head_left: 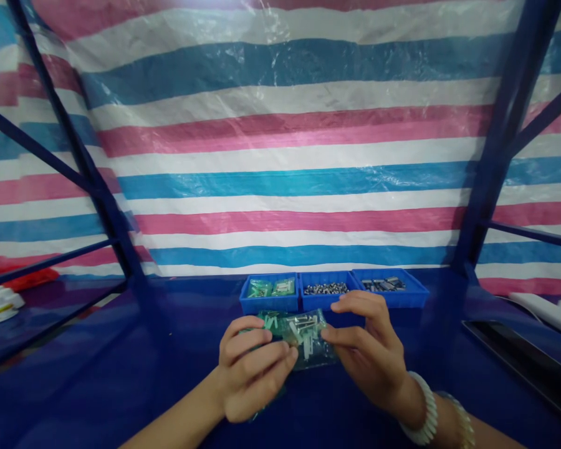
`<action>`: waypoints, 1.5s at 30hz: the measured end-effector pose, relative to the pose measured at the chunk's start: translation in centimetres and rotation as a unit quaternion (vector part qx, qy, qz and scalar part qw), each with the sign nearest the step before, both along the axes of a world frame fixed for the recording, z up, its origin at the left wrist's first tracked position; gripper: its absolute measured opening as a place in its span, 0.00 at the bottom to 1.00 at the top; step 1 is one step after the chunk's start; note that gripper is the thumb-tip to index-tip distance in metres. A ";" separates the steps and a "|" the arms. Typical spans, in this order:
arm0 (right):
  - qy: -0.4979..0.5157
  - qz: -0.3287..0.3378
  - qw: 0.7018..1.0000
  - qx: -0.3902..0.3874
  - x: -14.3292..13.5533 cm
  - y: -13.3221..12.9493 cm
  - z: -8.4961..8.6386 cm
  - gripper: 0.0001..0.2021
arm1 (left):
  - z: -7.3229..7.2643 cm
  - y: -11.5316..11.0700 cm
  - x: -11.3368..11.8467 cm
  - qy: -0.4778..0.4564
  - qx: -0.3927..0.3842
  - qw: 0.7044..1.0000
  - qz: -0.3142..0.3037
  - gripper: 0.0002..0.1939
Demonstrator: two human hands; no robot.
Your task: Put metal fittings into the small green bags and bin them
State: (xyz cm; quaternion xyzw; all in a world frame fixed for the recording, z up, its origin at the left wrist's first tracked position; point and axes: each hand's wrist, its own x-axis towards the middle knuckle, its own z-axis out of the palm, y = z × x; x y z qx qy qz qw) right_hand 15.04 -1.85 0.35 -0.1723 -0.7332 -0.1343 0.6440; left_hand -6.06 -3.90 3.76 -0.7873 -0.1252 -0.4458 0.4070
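A clear greenish plastic bag point(314, 350) with white plugs and metal screws inside is held up over the blue table. My left hand point(255, 368) is closed on its left side, fingers folded over the plastic. At the bag's upper right edge, my right hand point(371, 352) touches the plastic with thumb and a finger, while its index finger is raised; a white coiled band is on that wrist. Behind the bag stand three blue bins: the left one point(270, 304) holds similar green bags, the middle one point(313, 302) small metal parts, the right one point(414, 298) dark metal pieces.
A dark flat device point(526, 358) lies at the right, near a white power strip point(546, 313). White containers point(0, 304) and red cloth point(32, 279) are at the far left. Blue metal posts point(493, 143) flank the blue table point(177, 349), with a striped sheet behind.
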 end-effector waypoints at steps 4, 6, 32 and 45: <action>0.007 -0.004 1.000 -0.002 0.0 0.1 0.1 0.15 | -0.6 0.6 0.1 -0.032 -0.010 0.999 -0.017 0.10; 0.009 0.003 1.000 -0.004 -0.1 0.2 0.1 0.15 | -1.0 1.0 0.2 -0.051 -0.009 0.998 -0.031 0.10; 0.126 0.247 0.759 -0.589 -2.2 3.0 -2.8 0.09 | -3.5 13.3 -6.5 -0.303 -0.522 0.780 0.165 0.11; -0.173 0.106 0.878 -0.434 -2.0 1.3 -2.6 0.14 | -4.1 13.0 -6.0 -0.124 -0.514 0.816 0.235 0.23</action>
